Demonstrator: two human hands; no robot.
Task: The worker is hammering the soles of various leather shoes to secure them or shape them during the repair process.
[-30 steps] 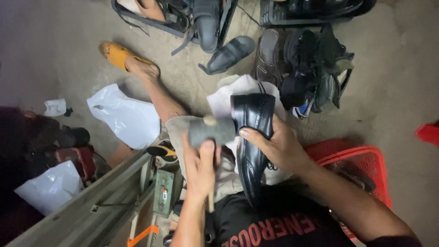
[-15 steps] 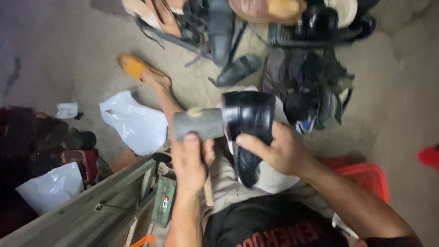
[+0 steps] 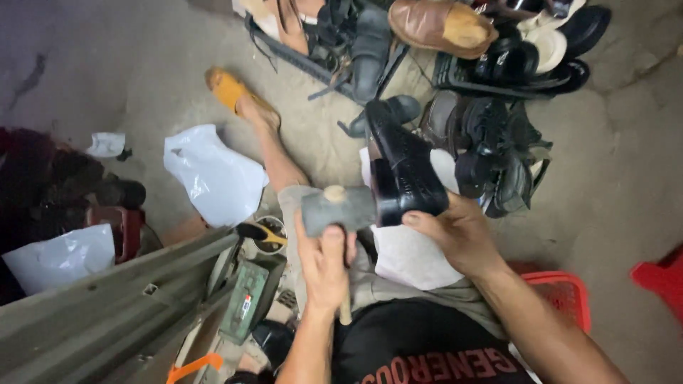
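Head view: left hand [image 3: 324, 259] gripping the mallet [image 3: 340, 209] now butts it against the black dress shoe [image 3: 404, 171], which the right hand [image 3: 459, 235] has tilted flatter.

The black leather shoe [image 3: 405, 171] is shining glossy, while the hammer [image 3: 339, 208] is showing a dull grey metal head and wooden handle; the concrete floor [image 3: 142, 78] is looking rough.

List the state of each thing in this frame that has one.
Left hand: closed on mallet handle.
Mallet: raised, head against the shoe's heel.
Right hand: gripping the shoe.
Black shoe: held up off the floor.
White plastic bag: crumpled on floor.
Red basket: on floor.
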